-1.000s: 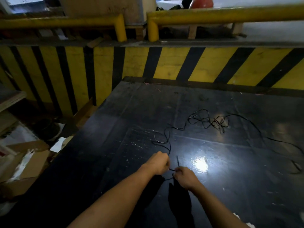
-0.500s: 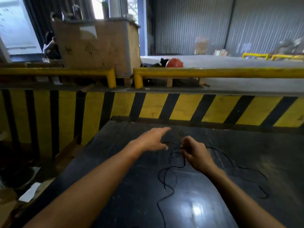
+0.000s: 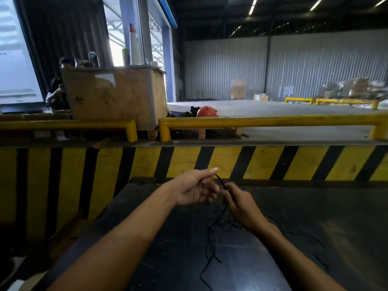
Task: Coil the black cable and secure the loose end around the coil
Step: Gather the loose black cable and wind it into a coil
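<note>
A thin black cable (image 3: 211, 234) hangs in loose strands from my hands down onto the black table (image 3: 336, 217). My left hand (image 3: 195, 189) is raised, palm up, pinching one end of the cable between thumb and forefinger. Just to its right, my right hand (image 3: 239, 203) is closed on the same cable a short way below. Both hands hover above the table's far part, close together. More of the cable trails off to the right across the table; it is hard to make out against the dark surface.
A yellow and black striped wall (image 3: 262, 162) stands just behind the table, topped by yellow rails (image 3: 273, 120). A large cardboard box (image 3: 113, 95) and a red helmet (image 3: 206, 111) sit beyond. A person (image 3: 55, 94) is at the far left. The table's left edge drops to floor clutter.
The view has tilted up from the table to the hall. Both hands have risen off the table, lifting the cable; the left hand went from open to pinching the cable end.
</note>
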The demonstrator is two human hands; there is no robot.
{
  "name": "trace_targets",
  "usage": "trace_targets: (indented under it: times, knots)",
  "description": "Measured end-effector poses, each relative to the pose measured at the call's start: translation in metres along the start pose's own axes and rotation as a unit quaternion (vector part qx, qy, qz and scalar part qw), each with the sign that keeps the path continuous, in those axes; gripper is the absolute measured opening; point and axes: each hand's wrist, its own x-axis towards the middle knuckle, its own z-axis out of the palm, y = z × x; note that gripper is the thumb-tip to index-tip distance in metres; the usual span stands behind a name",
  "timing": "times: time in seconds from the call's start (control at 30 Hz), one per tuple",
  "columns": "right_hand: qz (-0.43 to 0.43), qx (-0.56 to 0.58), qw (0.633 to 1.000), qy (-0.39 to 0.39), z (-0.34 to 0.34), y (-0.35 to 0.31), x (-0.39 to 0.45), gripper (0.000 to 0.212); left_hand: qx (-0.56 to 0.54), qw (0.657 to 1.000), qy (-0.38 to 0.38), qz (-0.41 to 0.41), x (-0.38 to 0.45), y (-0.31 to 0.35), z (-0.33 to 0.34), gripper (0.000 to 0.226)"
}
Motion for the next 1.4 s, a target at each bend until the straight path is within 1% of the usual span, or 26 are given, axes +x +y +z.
trace_targets:
  times: [0.07,0.13,0.17,0.23,0.3,0.37,0.43,0.47,0.53,0.6,0.63,0.67,0.73,0.77,0.83,0.87,0.9,0.97,1.03,1.1,1.17,1.23,1.3,1.33,1.37,1.4]
  knots:
    - [0.012,-0.001,0.999,-0.034,0.022,0.007,-0.017,0.021,-0.102,0.993,0.012,0.061,0.004,0.007,0.007,0.040]
    - [0.022,-0.019,0.994,-0.110,0.047,0.015,-0.036,0.022,-0.170,0.975,0.041,0.136,0.011,0.016,0.011,0.034]
    - [0.029,-0.031,0.987,-0.158,0.056,0.018,-0.045,0.022,-0.176,0.968,0.062,0.170,0.014,0.020,0.012,0.031]
    - [0.033,-0.056,0.967,-0.246,0.063,0.023,-0.058,0.024,-0.144,0.960,0.100,0.216,0.016,0.030,0.008,0.030]
    - [0.036,-0.070,0.954,-0.290,0.056,0.024,-0.062,0.029,-0.044,0.962,0.138,0.229,0.015,0.037,-0.002,0.031]
    - [0.031,-0.086,0.956,-0.280,0.036,0.028,-0.057,0.031,0.097,0.955,0.180,0.214,0.012,0.038,-0.016,0.036]
    - [0.034,-0.093,0.962,-0.255,0.005,0.030,-0.044,0.029,0.242,0.933,0.199,0.176,0.007,0.035,-0.034,0.040]
    - [0.040,-0.086,0.966,-0.239,-0.013,0.030,-0.035,0.026,0.314,0.918,0.196,0.143,0.004,0.032,-0.042,0.041]
    - [0.049,-0.065,0.976,-0.204,-0.051,0.028,-0.013,0.021,0.434,0.888,0.146,0.045,-0.003,0.024,-0.054,0.043]
    - [0.036,-0.052,0.983,-0.171,-0.081,0.020,0.010,0.021,0.488,0.868,0.074,-0.062,-0.008,0.015,-0.056,0.044]
    - [0.023,-0.056,0.987,-0.151,-0.091,0.015,0.021,0.023,0.481,0.869,0.039,-0.106,-0.010,0.012,-0.052,0.045]
    - [0.009,-0.070,0.990,-0.123,-0.097,0.011,0.031,0.022,0.450,0.881,0.006,-0.146,-0.012,0.009,-0.046,0.046]
    - [-0.018,-0.096,0.994,-0.043,-0.100,0.004,0.048,0.013,0.326,0.921,-0.073,-0.199,-0.013,0.005,-0.031,0.045]
    - [-0.027,-0.099,0.995,0.002,-0.098,0.003,0.055,0.012,0.259,0.937,-0.122,-0.202,-0.012,0.004,-0.024,0.042]
    - [-0.016,-0.079,0.995,0.058,-0.091,0.002,0.060,0.015,0.145,0.955,-0.201,-0.163,-0.012,0.005,-0.013,0.037]
    - [0.002,-0.063,0.996,0.063,-0.085,0.004,0.058,0.015,0.096,0.961,-0.225,-0.131,-0.012,0.007,-0.010,0.037]
    - [0.025,-0.043,0.997,0.052,-0.077,0.005,0.053,0.015,0.052,0.964,-0.241,-0.098,-0.011,0.010,-0.007,0.038]
    - [0.074,0.005,0.997,-0.020,-0.050,0.008,0.034,0.022,-0.021,0.967,-0.251,-0.032,-0.008,0.017,-0.004,0.043]
    - [0.095,0.039,0.989,-0.108,-0.017,0.003,0.007,0.025,-0.074,0.970,-0.230,0.032,-0.003,0.023,-0.002,0.045]
    - [0.066,0.051,0.982,-0.168,0.012,-0.009,-0.017,0.027,-0.106,0.975,-0.176,0.084,0.004,0.027,0.001,0.042]
    - [0.026,0.027,0.974,-0.222,0.024,-0.023,-0.031,0.028,-0.105,0.981,-0.091,0.133,0.011,0.027,-0.003,0.038]
    - [-0.004,-0.027,0.962,-0.273,0.016,-0.033,-0.032,0.028,-0.057,0.985,0.018,0.159,0.013,0.026,-0.015,0.034]
    - [-0.008,-0.051,0.958,-0.283,-0.008,-0.040,-0.024,0.020,0.039,0.984,0.104,0.138,0.011,0.022,-0.033,0.037]
    - [-0.014,-0.064,0.960,-0.273,-0.023,-0.043,-0.016,0.017,0.090,0.981,0.126,0.114,0.008,0.018,-0.040,0.039]
    - [-0.023,-0.084,0.963,-0.254,-0.040,-0.044,-0.007,0.015,0.140,0.978,0.132,0.085,0.006,0.014,-0.046,0.039]
    - [-0.032,-0.107,0.966,-0.231,-0.056,-0.045,0.004,0.012,0.190,0.973,0.123,0.050,0.003,0.010,-0.049,0.035]
